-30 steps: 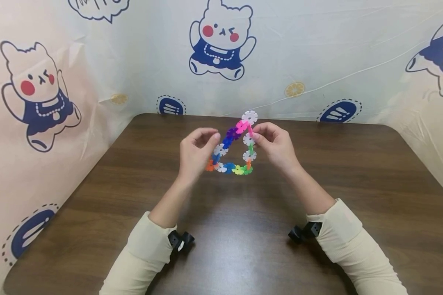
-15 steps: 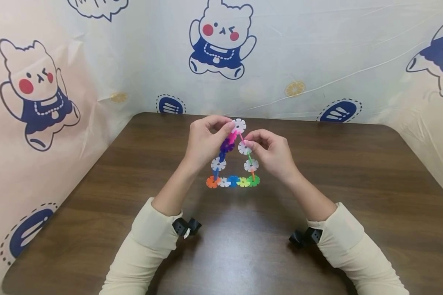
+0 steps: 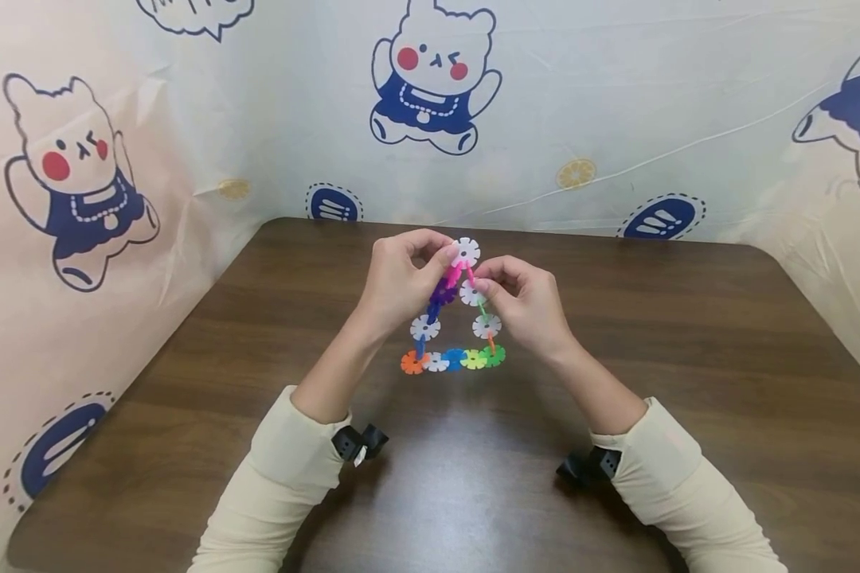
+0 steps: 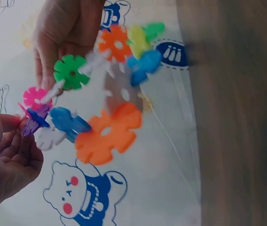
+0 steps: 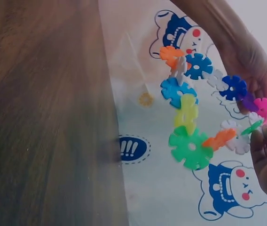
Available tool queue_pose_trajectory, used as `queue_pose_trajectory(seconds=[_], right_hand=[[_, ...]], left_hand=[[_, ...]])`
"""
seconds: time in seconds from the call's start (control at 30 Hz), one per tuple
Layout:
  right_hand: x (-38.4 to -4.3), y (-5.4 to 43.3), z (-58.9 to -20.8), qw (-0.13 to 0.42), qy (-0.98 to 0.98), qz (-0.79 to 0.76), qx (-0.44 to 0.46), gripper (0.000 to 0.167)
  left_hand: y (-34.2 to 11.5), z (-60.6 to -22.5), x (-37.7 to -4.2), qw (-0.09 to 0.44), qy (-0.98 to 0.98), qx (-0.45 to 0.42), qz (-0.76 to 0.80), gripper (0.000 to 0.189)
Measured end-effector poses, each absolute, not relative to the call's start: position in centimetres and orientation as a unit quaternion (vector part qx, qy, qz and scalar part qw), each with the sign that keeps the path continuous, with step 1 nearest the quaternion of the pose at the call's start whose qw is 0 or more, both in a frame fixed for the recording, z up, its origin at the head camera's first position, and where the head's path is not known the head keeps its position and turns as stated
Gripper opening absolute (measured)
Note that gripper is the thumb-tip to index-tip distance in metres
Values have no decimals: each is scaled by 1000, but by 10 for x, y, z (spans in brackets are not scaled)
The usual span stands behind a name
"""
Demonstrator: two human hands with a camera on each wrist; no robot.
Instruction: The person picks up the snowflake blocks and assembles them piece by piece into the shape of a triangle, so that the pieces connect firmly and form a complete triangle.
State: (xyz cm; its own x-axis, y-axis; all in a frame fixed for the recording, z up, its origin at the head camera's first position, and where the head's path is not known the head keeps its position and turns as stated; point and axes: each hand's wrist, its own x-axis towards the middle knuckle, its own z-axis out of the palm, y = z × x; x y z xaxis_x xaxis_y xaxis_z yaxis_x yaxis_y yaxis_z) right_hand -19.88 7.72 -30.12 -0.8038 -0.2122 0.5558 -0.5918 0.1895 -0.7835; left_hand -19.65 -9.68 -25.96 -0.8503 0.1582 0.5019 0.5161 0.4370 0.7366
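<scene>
A triangular loop of linked snowflake discs (image 3: 454, 360) hangs upright above the table, its white disc (image 3: 466, 253) at the peak. Along the bottom run orange, white, blue, yellow and green discs. My left hand (image 3: 404, 278) pinches the loop near its top, by the white and pink discs. On the right side, my right hand (image 3: 526, 298) pinches by the pink disc and the white disc below it. Seen from the left wrist, an orange disc (image 4: 109, 133) is closest to the camera; the right wrist view has a green disc (image 5: 191, 147) nearest.
A brown wooden table (image 3: 258, 382) lies beneath both forearms. Behind it and at the sides hangs a pale curtain (image 3: 279, 103) printed with cartoon bears. Each cuff carries a small black camera (image 3: 360, 443).
My left hand has risen and moved right from the loop's left side to its top. The loop has swung to face the head camera and lowered a little; the right hand has kept hold.
</scene>
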Motion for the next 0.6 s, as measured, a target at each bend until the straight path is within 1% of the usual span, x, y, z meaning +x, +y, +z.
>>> queue_pose_trajectory(seconds=[0.1, 0.2, 0.6], right_hand=[[-200, 78, -300, 170, -749, 582, 269, 8], [-200, 80, -299, 170, -752, 578, 269, 8], [-204, 85, -302, 145, -766, 570, 259, 10]], left_hand=[[-95, -257, -195, 194, -828, -211, -482, 16], [-94, -256, -195, 190, -829, -207, -483, 16], [-93, -274, -201, 185, -805, -176, -536, 19]])
